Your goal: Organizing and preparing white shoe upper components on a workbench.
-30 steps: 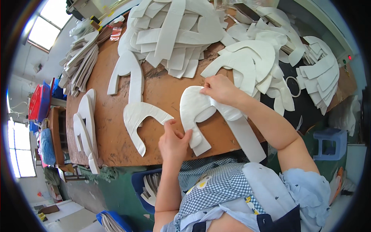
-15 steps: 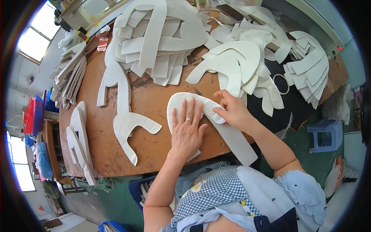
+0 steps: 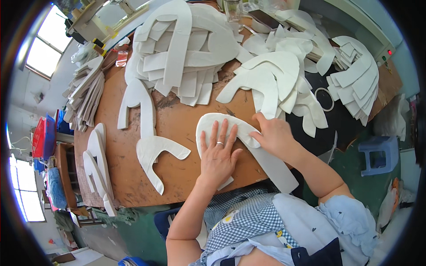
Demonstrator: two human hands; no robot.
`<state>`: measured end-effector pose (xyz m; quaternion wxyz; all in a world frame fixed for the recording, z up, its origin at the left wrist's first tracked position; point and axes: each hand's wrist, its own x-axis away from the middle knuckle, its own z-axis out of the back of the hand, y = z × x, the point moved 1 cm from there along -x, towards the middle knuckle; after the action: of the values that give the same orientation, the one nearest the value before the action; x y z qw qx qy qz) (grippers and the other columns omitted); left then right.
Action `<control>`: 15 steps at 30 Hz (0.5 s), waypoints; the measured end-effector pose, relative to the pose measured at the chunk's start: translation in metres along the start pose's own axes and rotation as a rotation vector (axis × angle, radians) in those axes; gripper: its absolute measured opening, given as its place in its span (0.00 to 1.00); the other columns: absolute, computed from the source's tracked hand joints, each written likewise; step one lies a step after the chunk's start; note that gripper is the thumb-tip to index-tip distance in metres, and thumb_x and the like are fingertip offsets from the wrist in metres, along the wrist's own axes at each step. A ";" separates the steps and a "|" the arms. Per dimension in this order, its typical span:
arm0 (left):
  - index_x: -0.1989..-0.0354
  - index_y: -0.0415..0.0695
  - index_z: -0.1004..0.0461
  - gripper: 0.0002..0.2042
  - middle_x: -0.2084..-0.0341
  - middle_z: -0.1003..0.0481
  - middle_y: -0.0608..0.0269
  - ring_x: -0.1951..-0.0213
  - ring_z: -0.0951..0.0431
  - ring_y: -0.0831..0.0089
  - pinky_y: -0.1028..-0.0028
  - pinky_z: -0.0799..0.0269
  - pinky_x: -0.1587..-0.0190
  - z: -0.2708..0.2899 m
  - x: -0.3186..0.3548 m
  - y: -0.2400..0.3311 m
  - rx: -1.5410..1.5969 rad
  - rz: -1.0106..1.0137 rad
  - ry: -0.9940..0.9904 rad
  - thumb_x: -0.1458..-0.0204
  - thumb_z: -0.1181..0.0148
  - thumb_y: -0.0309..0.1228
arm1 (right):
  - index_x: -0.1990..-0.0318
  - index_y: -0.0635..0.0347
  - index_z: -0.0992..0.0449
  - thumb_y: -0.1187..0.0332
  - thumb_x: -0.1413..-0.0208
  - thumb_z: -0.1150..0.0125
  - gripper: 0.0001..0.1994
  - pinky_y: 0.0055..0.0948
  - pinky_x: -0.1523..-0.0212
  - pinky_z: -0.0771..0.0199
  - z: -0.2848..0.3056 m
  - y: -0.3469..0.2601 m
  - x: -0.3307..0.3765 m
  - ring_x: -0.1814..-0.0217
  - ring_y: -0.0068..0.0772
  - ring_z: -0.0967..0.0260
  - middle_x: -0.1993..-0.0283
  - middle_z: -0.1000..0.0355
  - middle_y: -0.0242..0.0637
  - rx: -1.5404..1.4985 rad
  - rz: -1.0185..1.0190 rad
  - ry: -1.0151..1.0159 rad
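Note:
A white U-shaped padded piece (image 3: 206, 122) lies near the table's front edge, with a thin white cover layer (image 3: 248, 133) over its curved end. One long flat arm (image 3: 277, 170) of the piece sticks out past the edge toward my lap. My left hand (image 3: 218, 155), wearing a ring, rests flat on the curve with its fingers spread. At the right side of the curve, my right hand (image 3: 275, 137) has its thumb on the end of the cover layer and its fingers curled at the edge; the fingertips are partly hidden.
A single curved white piece (image 3: 153, 155) lies left of my hands. Large heaps of white pieces (image 3: 177, 57) stand at the back, with more overlapping pieces (image 3: 266, 75) at the right. More stacks (image 3: 86, 93) line the left edge. A tape roll (image 3: 324, 99) lies on black material.
The whole view has shifted slightly, so things appear a little lower and further right. My right hand's index finger has curled in; my left hand stays flat on the piece.

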<state>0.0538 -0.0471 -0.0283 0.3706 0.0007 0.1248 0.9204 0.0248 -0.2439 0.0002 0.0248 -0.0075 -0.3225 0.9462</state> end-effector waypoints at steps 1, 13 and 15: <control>0.28 0.53 0.46 0.30 0.27 0.51 0.60 0.26 0.56 0.56 0.50 0.67 0.28 -0.002 0.001 0.000 0.007 -0.006 -0.008 0.40 0.50 0.41 | 0.49 0.66 0.34 0.70 0.45 0.38 0.19 0.36 0.68 0.25 0.008 -0.013 0.000 0.73 0.42 0.26 0.74 0.27 0.39 0.166 -0.041 -0.026; 0.31 0.34 0.47 0.31 0.30 0.47 0.48 0.28 0.52 0.50 0.50 0.60 0.29 -0.019 -0.019 -0.036 0.032 0.261 0.244 0.38 0.52 0.41 | 0.33 0.74 0.45 0.54 0.41 0.42 0.37 0.49 0.29 0.50 -0.037 0.004 -0.005 0.23 0.54 0.57 0.27 0.52 0.56 0.367 0.479 -0.052; 0.34 0.31 0.44 0.31 0.32 0.45 0.41 0.29 0.51 0.47 0.50 0.58 0.29 -0.025 -0.010 -0.044 0.104 0.328 0.313 0.40 0.47 0.39 | 0.33 0.74 0.45 0.50 0.42 0.41 0.40 0.52 0.29 0.52 -0.039 0.003 0.009 0.22 0.53 0.60 0.26 0.54 0.56 0.418 0.480 -0.060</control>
<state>0.0887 -0.0291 -0.0618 0.1915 -0.1027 0.2262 0.9495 0.0165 -0.2218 -0.0329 -0.2076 -0.0503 -0.1109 0.9706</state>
